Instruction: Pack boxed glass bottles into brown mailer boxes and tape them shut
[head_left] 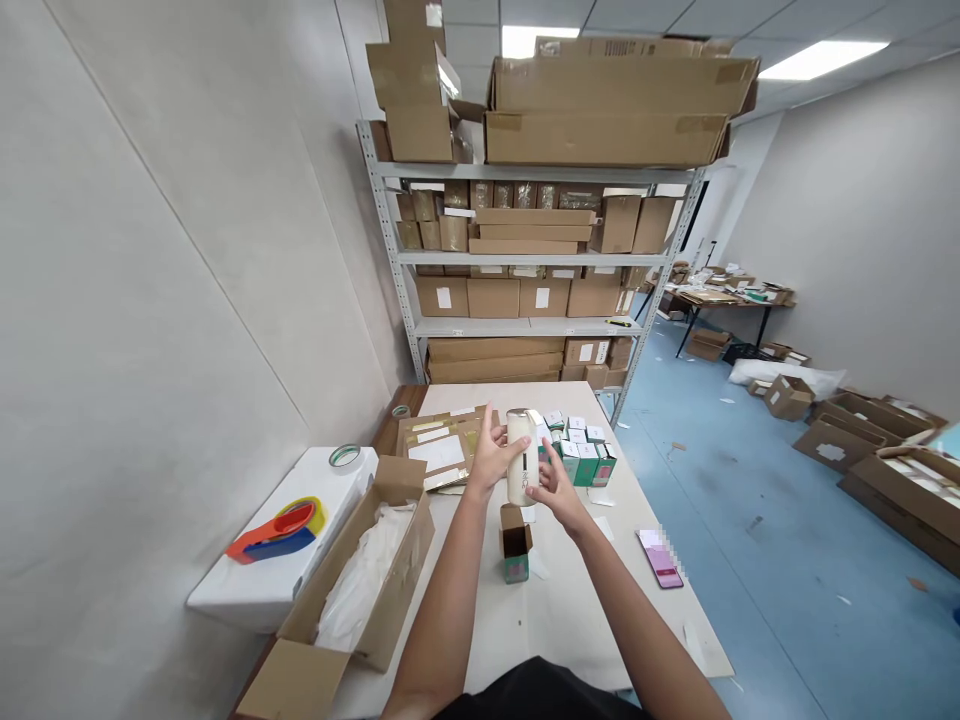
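Above the table, both my hands are at an upright cream cylindrical container with dark lettering down its front; its exact kind I cannot make out. My left hand grips its left side, the thumb across the front and the index finger pointing up. From the right, my right hand closes on it, fingertips against the lower side. Just below stands a small green carton, its brown flaps raised and its inside dark. Behind my right hand is a group of several green-and-white boxes.
To the left are an open cardboard box with white plastic inside and a tape dispenser on a white box. Flat cardboard lies behind. A phone rests near the table's right edge. Beyond stands a shelf rack with cartons.
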